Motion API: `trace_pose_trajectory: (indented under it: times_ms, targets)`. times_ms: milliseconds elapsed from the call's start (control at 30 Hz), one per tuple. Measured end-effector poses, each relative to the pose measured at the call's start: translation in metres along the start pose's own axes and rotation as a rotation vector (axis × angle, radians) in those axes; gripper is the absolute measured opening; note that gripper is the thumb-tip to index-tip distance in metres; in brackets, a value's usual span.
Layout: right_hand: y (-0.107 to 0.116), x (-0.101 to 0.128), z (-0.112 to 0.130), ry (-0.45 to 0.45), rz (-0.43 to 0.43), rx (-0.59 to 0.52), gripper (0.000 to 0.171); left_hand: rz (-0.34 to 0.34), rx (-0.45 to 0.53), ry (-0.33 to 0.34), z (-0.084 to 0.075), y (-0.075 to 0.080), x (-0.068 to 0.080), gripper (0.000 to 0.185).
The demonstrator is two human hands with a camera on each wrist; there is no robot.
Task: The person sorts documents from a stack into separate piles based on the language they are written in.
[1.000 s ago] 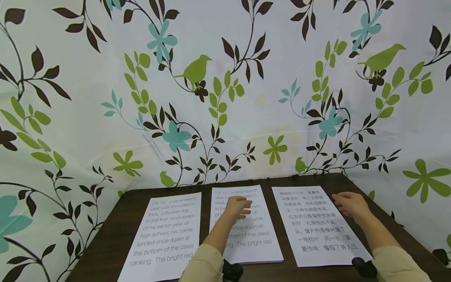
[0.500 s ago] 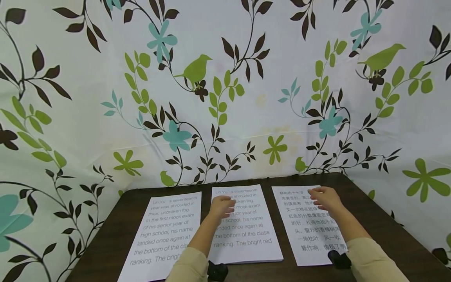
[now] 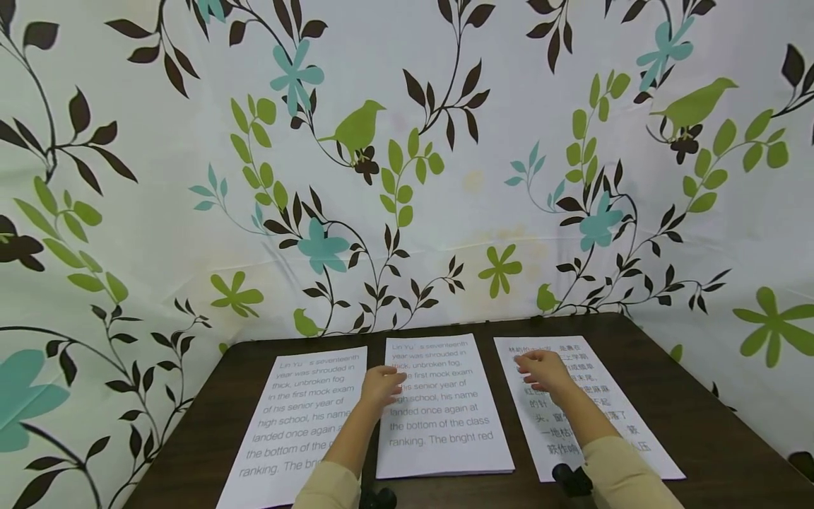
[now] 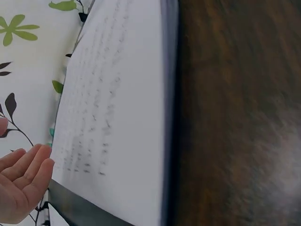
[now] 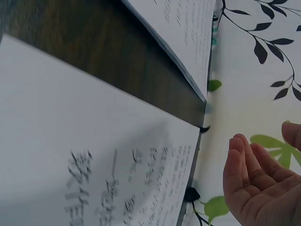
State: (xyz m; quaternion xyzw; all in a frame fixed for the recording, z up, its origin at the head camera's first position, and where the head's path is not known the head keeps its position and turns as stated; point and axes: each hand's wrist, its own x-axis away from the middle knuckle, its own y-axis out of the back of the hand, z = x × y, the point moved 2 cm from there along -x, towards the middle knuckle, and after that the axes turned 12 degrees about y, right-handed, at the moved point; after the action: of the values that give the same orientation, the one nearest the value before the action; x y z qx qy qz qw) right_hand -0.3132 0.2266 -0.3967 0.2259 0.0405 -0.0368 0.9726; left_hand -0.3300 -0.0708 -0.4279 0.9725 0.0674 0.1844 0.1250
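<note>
Both my hands are sliding leftward — my left hand [image 3: 380,385] now hovers over the left edge of the middle stack of English sheets [image 3: 441,406], my right hand [image 3: 540,371] over the Chinese sheet [image 3: 610,424] near the tabletop's [image 3: 699,424] right side, fingers relaxed, gripping nothing. Another English sheet [image 3: 299,417] lies left; a leaf-and-bird curtain [image 3: 407,155] hangs behind.
</note>
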Motion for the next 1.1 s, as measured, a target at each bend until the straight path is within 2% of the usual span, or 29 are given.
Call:
trace_pose_trajectory:
  times_ms: [200,433,567,600,667,833,900,1100]
  targets:
    - [-0.019,0.004,-0.01,-0.021,0.023,-0.038,0.044,-0.077,-0.004,-0.023,0.009,0.007,0.001,0.038]
    - [-0.036,0.01,-0.019,-0.064,0.038,-0.03,0.042,-0.101,-0.023,-0.032,0.019,0.013,-0.001,0.038]
    - [-0.046,0.01,-0.027,-0.051,0.103,-0.029,0.039,-0.116,0.007,-0.017,0.025,0.013,-0.002,0.037]
    - [-0.048,0.01,-0.027,-0.05,0.111,-0.022,0.037,-0.118,0.014,-0.007,0.026,0.013,-0.002,0.037]
    - [-0.051,0.012,-0.027,-0.044,0.124,-0.006,0.034,-0.139,0.014,-0.001,0.038,0.01,-0.015,0.036]
    - [-0.056,0.017,-0.021,-0.042,0.124,0.025,0.034,-0.145,0.021,0.015,0.037,0.009,-0.011,0.034]
    - [-0.058,0.018,-0.019,-0.045,0.122,0.026,0.034,-0.124,0.037,0.024,0.028,0.011,0.002,0.035]
    - [-0.06,0.017,-0.021,-0.063,0.106,0.04,0.032,-0.106,0.04,0.022,0.029,0.01,0.002,0.035]
